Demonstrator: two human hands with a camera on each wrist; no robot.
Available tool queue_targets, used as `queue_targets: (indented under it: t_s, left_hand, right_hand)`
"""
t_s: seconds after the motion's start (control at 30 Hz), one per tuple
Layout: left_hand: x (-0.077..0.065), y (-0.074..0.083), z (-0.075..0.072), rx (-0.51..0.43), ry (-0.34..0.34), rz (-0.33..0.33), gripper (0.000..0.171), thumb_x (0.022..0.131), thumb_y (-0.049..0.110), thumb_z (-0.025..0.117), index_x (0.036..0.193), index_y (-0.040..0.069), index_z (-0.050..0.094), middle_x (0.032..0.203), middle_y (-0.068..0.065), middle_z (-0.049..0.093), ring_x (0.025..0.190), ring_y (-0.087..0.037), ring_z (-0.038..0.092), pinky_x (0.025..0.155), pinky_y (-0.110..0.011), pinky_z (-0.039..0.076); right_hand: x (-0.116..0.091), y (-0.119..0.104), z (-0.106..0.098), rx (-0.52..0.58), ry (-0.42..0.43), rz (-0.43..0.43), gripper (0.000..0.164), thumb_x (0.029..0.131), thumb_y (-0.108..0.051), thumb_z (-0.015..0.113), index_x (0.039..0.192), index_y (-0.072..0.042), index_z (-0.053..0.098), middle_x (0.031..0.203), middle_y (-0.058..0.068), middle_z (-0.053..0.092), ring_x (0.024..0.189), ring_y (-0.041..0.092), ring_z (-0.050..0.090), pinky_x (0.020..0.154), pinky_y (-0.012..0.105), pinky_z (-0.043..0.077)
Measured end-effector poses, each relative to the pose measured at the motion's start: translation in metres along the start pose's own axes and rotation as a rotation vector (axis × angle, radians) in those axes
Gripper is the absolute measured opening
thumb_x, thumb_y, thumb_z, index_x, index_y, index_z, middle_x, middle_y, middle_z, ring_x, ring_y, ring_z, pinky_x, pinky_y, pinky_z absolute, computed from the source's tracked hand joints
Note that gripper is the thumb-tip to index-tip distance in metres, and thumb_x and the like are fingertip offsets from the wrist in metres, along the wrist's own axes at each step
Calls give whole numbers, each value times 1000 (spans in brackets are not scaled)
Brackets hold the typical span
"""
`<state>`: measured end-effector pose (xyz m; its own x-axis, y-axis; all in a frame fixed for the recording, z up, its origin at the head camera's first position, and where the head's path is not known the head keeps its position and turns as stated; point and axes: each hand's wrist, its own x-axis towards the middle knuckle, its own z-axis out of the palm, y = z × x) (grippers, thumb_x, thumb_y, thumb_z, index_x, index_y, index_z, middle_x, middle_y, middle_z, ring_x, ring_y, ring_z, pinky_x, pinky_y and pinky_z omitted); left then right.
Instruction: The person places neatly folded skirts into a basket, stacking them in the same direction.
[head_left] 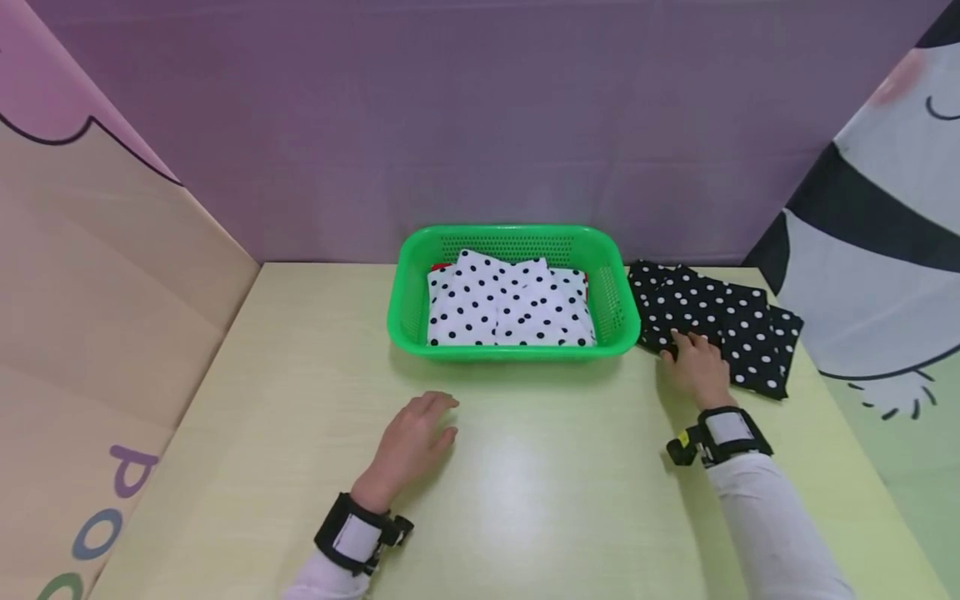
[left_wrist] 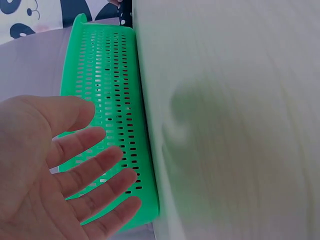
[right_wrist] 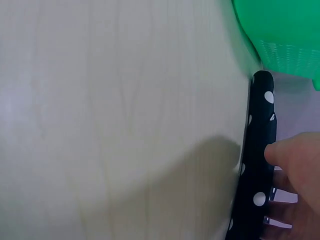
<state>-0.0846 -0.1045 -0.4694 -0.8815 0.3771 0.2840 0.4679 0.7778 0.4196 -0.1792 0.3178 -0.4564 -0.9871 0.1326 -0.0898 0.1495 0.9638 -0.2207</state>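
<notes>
Black dotted cloth (head_left: 697,302): lies layered on the bench (head_left: 517,475), just right of the green basket (head_left: 517,354).
Right grip (head_left: 701,372): fingers on that cloth, thumb at its near edge; whether they pinch, I cannot tell.
Left grip (head_left: 408,446): spread, holding nothing.
Cloth layers: probably best taken all together, thumb underneath, and kept level so they don't slide apart.
Right fingertips: hidden behind the cloth in the wrist view.
Red edge (head_left: 441,267): mostly covered by white dotted cloth (head_left: 510,308).
</notes>
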Motion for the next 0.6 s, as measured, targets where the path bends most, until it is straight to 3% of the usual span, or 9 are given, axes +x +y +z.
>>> queue_targets:
  t_s: [0.6]
  left_hand:
    - [1,3,-1,6,-15,4,29,81,15,68,109,8,62,112,-9,60,103,-24,57,87,-36,48]
  right_hand:
    - [-25,8,2,-13,54,-28,47,95,-27,38,125,8,42,127,36,37,113,56,34,87,70,30]
